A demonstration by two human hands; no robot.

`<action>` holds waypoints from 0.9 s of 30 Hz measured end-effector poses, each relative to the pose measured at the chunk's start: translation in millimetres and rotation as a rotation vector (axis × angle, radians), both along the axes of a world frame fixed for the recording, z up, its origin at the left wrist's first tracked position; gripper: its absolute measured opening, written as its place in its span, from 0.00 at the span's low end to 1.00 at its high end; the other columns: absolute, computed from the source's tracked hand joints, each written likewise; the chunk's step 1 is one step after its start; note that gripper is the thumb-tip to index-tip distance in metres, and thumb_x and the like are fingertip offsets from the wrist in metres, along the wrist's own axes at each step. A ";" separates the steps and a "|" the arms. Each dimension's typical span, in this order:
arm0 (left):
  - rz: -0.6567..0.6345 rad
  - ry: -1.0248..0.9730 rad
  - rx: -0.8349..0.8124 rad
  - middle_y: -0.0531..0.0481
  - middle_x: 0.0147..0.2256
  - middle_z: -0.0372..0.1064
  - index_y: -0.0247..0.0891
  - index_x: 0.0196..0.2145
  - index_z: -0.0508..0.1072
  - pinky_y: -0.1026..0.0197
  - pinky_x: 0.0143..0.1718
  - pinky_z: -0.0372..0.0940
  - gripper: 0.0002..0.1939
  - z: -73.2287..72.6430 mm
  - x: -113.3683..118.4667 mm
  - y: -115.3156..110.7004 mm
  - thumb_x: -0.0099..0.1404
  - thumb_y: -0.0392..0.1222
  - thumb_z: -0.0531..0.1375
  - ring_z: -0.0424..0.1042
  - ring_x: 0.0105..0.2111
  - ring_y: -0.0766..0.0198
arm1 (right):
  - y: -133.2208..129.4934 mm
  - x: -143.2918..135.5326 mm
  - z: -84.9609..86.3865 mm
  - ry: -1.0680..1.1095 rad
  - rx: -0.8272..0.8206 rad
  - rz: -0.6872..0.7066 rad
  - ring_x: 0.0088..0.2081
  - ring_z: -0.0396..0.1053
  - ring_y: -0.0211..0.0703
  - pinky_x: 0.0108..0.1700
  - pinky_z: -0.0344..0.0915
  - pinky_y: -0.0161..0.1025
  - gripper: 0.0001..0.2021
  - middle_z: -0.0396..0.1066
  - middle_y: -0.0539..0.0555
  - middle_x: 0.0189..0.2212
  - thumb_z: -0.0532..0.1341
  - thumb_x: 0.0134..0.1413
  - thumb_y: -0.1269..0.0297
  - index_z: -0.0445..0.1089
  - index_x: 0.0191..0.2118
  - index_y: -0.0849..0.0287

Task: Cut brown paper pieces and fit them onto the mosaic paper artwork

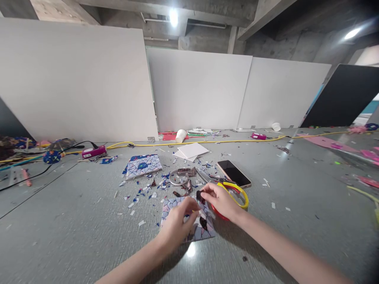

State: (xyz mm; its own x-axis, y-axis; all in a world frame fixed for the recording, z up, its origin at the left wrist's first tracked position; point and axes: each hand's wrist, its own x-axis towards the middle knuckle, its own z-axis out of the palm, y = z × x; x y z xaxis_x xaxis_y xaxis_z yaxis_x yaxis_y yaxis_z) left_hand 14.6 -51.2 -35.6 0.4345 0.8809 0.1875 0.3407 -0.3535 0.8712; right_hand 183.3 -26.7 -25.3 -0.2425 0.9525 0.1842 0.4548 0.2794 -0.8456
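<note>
A square board (192,234) with a blue-grey stone-like mosaic pattern lies on the grey table in front of me. My left hand (179,221) rests over it, fingers curled and tips pressed together; what they hold, if anything, is too small to make out. Between thumb and fingertips, my right hand (220,201) pinches a dark brown scrap (200,196) at the board's far right corner. Another dark piece (203,223) lies on the board. Scissors (245,198) with yellow and red handles lie partly under my right hand.
A phone (233,172) lies beyond the scissors. Past the board are a clear ring (174,182), a second mosaic board (144,165) and white cards (193,150). Small scraps litter the table. A yellow cable (213,142) crosses the back near a paper cup (181,136).
</note>
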 end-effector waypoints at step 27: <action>0.008 0.627 0.533 0.37 0.49 0.57 0.35 0.48 0.60 0.44 0.47 0.57 0.36 -0.9 -4.5 -11.5 0.47 0.60 0.59 0.57 0.49 0.44 | 15.2 13.3 -12.7 0.187 -0.117 0.076 0.36 0.67 0.41 0.41 0.61 0.38 0.07 0.70 0.51 0.32 0.58 0.46 0.62 0.68 0.31 0.60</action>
State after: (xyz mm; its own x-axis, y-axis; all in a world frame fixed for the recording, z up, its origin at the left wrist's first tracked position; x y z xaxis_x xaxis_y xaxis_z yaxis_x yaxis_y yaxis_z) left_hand 10.1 -62.7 -36.5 0.5915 0.7459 0.3062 0.7128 -0.6612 0.2337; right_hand 196.6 -11.6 -38.0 -0.2865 0.9503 0.1220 0.2680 0.2017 -0.9421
